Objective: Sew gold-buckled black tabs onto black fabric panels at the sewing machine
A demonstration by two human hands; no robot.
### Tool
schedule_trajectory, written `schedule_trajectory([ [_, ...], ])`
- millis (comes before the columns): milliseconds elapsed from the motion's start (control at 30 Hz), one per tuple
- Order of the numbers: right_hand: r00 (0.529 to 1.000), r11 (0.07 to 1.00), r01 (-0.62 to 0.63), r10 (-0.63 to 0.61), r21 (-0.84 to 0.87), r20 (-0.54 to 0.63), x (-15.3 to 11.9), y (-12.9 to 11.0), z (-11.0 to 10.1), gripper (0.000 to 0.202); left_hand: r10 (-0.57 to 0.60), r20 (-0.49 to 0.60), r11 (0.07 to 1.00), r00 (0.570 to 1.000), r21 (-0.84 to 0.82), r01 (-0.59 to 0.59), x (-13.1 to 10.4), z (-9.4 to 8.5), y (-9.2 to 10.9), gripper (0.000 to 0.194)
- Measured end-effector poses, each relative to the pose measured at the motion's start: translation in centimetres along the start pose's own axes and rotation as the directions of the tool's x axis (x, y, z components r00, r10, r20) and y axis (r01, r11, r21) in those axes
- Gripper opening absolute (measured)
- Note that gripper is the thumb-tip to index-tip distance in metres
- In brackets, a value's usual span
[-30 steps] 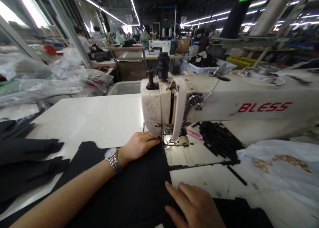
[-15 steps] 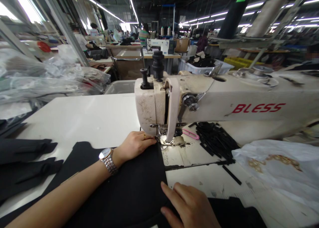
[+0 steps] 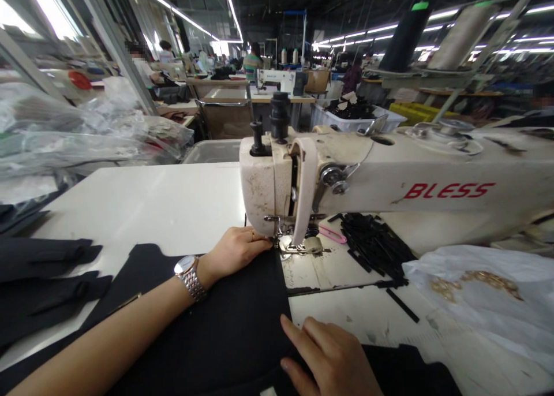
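Black fabric (image 3: 234, 309) lies over the table in front of a cream sewing machine (image 3: 367, 176) marked BLESS. Its edge runs under the needle area. My left hand (image 3: 236, 250), with a ring and a wristwatch (image 3: 189, 276), presses on the fabric right beside the presser foot, fingers together and fingertips at the needle area. Nearer to me, my right hand (image 3: 326, 352) rests on the fabric's right edge, index finger stretched forward and thumb apart. The needle tip is too small to make out.
Black strips (image 3: 374, 249) and a pink clip (image 3: 332, 234) lie right of the needle. A white plastic bag (image 3: 480, 298) with gold pieces sits at the right. Dark fabric pieces (image 3: 43, 280) lie left, near plastic-wrapped bundles (image 3: 86, 130). People sit at machines behind.
The camera view has shifted slightly, so the machine head appears a little further right. Both hands keep nearly the same place on the fabric.
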State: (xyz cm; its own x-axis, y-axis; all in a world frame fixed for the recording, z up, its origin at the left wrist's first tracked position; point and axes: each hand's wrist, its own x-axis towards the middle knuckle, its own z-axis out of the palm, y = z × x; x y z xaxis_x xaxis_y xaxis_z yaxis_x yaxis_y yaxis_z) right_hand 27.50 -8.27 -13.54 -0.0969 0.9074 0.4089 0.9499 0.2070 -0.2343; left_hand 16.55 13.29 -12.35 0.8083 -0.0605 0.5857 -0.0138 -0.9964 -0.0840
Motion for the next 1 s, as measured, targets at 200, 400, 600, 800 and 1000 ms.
schedule_trajectory([
  [200, 1.0, 0.999, -0.023, 0.023, 0.034, -0.005, 0.0, -0.2, -0.3, 0.03, 0.008, -0.004, 1.0, 1.0, -0.017, -0.008, -0.3, 0.2, 0.1, 0.023],
  [400, 1.0, 0.999, -0.018, 0.018, 0.027, -0.018, 0.2, -0.1, -0.4, 0.036, -0.014, 0.037, 0.999, 0.999, -0.038, 0.015, -0.3, 0.3, -0.2, 0.023],
  [600, 0.992, 0.985, -0.126, 0.127, 0.114, 0.003, -0.6, 0.3, 0.1, 0.035, -0.039, 0.081, 0.997, 0.996, -0.058, 0.044, -0.2, -0.2, -0.1, 0.024],
  [800, 0.984, 0.949, -0.166, 0.14, 0.267, 0.115, 1.3, -1.6, 1.8, 0.049, -0.047, 0.109, 0.994, 0.993, -0.096, 0.058, -2.2, -1.7, -0.8, 0.026],
  [1000, 0.96, 0.721, -0.278, 0.219, 0.635, 0.172, 5.2, -5.8, 1.6, 0.031, -0.097, 0.208, 0.98, 0.973, -0.152, 0.13, -4.7, -4.3, -0.6, 0.022],
])
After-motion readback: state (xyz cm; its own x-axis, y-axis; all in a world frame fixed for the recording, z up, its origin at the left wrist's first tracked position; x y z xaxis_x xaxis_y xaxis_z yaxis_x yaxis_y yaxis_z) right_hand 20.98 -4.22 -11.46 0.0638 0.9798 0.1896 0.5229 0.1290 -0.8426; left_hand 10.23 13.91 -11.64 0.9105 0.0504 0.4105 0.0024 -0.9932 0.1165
